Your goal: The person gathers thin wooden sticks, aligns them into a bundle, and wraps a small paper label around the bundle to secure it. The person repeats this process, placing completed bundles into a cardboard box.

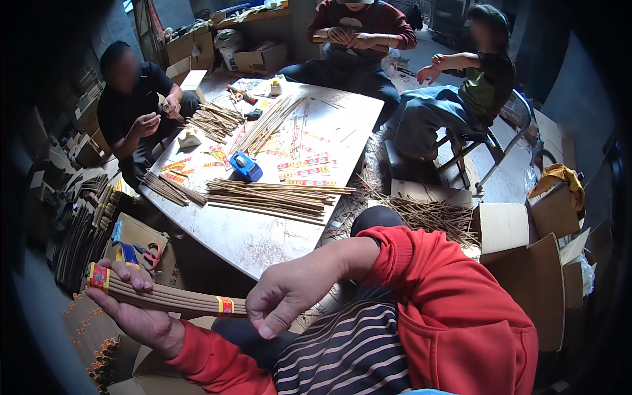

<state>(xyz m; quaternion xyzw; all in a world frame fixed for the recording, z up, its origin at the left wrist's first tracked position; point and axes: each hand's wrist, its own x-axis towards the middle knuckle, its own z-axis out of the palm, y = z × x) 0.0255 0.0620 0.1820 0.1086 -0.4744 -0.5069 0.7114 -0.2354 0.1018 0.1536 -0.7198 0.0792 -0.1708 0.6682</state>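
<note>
My left hand (141, 309) is wrapped around a bundle of brown incense sticks (174, 297), lying slantwise across the palm. Red and yellow paper bands circle the bundle near both ends. At its right end my right hand (289, 289) is closed, knuckles up and thumb pointing down. The fingers hide that end, so I cannot tell what they grip. Beyond my hands, a long pile of loose incense sticks (270, 199) lies on the white table (243, 243). A blue tape dispenser (246, 167) stands behind the pile, near scattered red and yellow paper labels (306, 170).
Red-handled scissors (153, 255) lie on a cardboard box left of the table. More banded bundles (79, 230) are stacked at the far left. Several open boxes (526, 283) stand at the right, beside sticks heaped low down (434, 217). Three people sit around the table.
</note>
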